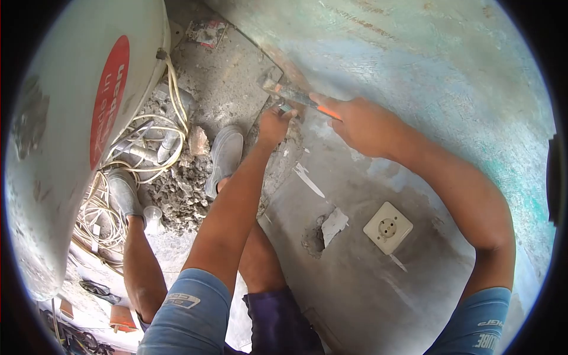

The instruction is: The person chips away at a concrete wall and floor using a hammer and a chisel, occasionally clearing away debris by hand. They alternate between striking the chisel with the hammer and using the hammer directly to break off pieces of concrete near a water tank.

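Observation:
My right hand [361, 124] is closed round the black and orange handle of a hammer [302, 99], whose head lies to the left, near the foot of the painted wall [438, 65]. Just below the hammer, my left hand [276, 125] is closed on a small greenish piece [286, 109], perhaps the end of a chisel; most of it is hidden by the fingers. Both hands are close together at the corner where the grey wall surface [355, 284] meets the painted wall.
A white socket [387, 228] and a broken hole [319, 234] are in the grey surface. Rubble [180, 195], coiled cables [97, 219] and pipes [139, 152] lie left of my feet. A large white container [71, 118] with a red oval label stands at the left.

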`<state>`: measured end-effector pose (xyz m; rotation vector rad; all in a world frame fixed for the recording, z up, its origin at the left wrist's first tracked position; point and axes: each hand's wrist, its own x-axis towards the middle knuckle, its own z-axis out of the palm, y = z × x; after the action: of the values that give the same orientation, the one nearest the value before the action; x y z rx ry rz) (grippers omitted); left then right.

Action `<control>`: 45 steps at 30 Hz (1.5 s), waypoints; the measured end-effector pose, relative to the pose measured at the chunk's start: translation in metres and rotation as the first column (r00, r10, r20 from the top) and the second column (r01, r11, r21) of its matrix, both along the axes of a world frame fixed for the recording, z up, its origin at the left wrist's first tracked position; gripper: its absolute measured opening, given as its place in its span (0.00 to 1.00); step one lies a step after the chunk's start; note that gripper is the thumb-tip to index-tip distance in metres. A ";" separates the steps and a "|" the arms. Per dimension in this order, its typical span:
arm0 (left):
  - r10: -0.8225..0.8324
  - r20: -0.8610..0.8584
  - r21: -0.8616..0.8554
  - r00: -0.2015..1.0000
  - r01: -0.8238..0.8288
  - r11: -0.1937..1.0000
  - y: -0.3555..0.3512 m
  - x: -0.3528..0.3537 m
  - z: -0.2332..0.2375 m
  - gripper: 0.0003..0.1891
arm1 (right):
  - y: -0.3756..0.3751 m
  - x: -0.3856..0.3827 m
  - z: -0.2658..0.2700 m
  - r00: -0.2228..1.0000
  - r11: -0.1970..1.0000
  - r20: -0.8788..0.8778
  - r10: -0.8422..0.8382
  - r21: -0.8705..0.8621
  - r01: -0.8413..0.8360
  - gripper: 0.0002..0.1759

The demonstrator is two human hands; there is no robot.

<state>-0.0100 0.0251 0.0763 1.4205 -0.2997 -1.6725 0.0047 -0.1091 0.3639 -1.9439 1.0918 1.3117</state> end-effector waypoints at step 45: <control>-0.029 0.141 -0.142 0.990 0.049 0.989 -0.001 0.000 -0.001 0.10 | 0.000 0.039 0.021 0.994 0.982 0.106 -0.039 -0.180 0.058 0.33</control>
<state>-0.0101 0.0237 0.0753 1.4313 -0.5198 -1.5530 0.0436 -0.1086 0.3853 -2.0778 1.2380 1.1062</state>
